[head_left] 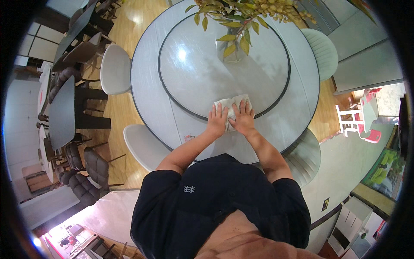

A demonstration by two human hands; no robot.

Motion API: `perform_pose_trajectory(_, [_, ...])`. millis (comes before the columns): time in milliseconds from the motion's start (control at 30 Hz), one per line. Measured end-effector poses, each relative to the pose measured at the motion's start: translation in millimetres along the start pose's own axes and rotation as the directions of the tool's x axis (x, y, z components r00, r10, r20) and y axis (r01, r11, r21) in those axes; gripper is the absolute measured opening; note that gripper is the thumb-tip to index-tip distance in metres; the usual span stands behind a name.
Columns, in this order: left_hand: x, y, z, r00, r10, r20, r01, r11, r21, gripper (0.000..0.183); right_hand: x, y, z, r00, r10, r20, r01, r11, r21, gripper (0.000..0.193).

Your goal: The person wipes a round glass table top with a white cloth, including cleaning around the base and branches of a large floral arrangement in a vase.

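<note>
Both of my arms reach forward to a folded white cloth [228, 102] at the near edge of a round turntable [194, 77]. My left hand [218, 120] lies flat on the cloth's left part, fingers stretched out. On its right part my right hand [243, 118] rests the same way, fingers spread. The cloth lies across the turntable's dark rim and partly over the pale round table [151, 97] beneath. Some of it is hidden under my palms.
A clear vase [233, 54] with leafy yellow-green branches [246, 30] stands toward the turntable's far side. A small pinkish item [189, 138] lies near my left forearm. Pale chairs [115, 69] surround the table. Dark tables [62, 114] and chairs fill the left.
</note>
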State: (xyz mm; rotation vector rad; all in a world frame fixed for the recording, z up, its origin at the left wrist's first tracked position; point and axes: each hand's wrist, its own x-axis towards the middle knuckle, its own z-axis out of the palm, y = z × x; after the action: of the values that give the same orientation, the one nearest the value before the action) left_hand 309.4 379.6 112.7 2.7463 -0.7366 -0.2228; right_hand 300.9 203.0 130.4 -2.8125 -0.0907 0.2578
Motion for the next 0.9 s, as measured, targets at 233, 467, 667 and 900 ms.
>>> perform_pose_trajectory(233, [-7, -5, -9, 1.0, -0.014, -0.011, 0.014, 0.999, -0.043, 0.079, -3, -18, -6, 1.0, 0.002, -0.011, -0.003, 0.996, -0.084, 0.082])
perform_pose_trajectory(467, [-12, -38, -25, 0.998, -0.02, -0.058, 0.019, 1.0, -0.019, 0.069, 9, -53, -5, 0.999, 0.011, 0.034, -0.007, 0.995, -0.102, 0.083])
perform_pose_trajectory(667, [-19, -49, -41, 0.998, -0.05, -0.037, 0.05, 0.999, -0.005, 0.074, 16, -75, 1, 0.993, 0.039, 0.109, -0.028, 0.994, -0.102, 0.082])
perform_pose_trajectory(900, [-19, -47, -54, 0.989, -0.144, -0.032, 0.145, 0.988, 0.049, 0.068, 20, -83, -15, 0.997, -0.052, 0.055, 0.057, 0.995, -0.087, 0.083])
